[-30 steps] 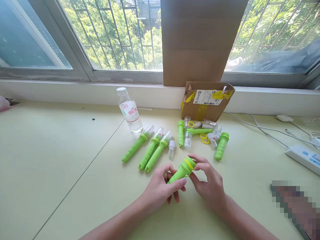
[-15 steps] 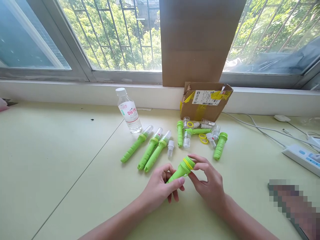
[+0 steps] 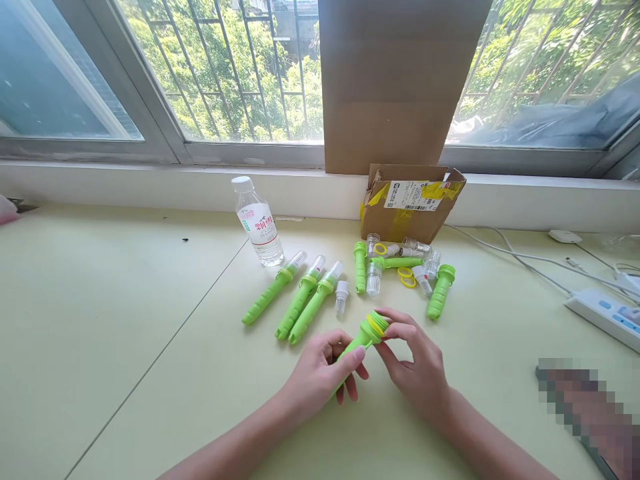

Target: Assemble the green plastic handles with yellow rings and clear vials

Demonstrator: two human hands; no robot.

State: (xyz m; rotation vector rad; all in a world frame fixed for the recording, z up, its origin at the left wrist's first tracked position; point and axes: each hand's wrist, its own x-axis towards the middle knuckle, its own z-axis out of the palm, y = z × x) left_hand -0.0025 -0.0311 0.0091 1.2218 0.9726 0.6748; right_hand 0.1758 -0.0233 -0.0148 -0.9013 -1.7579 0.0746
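My left hand (image 3: 333, 367) is wrapped round the grip of a green plastic handle (image 3: 354, 343), tilted with its wide threaded head up and to the right. A yellow ring (image 3: 376, 326) sits around that head. With thumb and fingers, my right hand (image 3: 417, 357) pinches the ring at the right side of the head; its fingertips partly hide the threads. Just beyond my hands lies a small clear piece with a white top (image 3: 341, 297). Left of it rest several similar green handles (image 3: 303, 305) with clear caps on.
Loose green handles, clear caps (image 3: 373, 279) and yellow rings (image 3: 407, 277) lie before an open cardboard box (image 3: 407, 210). A water bottle (image 3: 260, 227) stands at back left. On the right are a power strip (image 3: 603, 317), cables and a pixelated dark object (image 3: 590, 413).
The green handle has turned slightly more upright in my left hand, and more of its lower end shows below the palm. My right hand stays at the ring.
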